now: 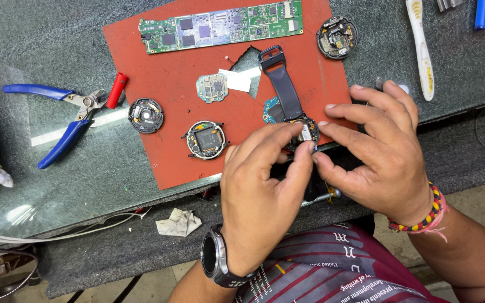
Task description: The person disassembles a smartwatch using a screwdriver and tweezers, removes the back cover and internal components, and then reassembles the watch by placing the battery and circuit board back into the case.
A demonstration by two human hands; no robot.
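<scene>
Both hands meet at the near edge of the red mat (169, 112), over an opened round watch body (304, 133) whose dark strap (282, 84) runs up toward 12 o'clock. The left hand (262, 191) has its fingers (287, 134) curled down onto the watch body, pinching it. The right hand (380, 151) touches it from 3 o'clock, its fingers (335, 132) drawn close together at the rim; whether they grip a small part cannot be told.

Around the watch on the mat: a long green circuit board (220, 27) at 12 o'clock, a small round board (212, 87) and a white paper scrap (237, 80) at 10 o'clock, and a second opened watch case (205, 140) at 9 o'clock. A third case (146, 115) lies on the glass-topped desk (85, 185) just off the mat's left edge, a fourth (337, 37) at 1 o'clock. Blue-handled pliers (63, 120) and a red cylinder (116, 90) lie farther left. A white toothbrush (421, 47) lies at 2 o'clock. A crumpled cloth (179, 222) sits at 8 o'clock. The strap partly hides a blue-edged board (271, 110).
</scene>
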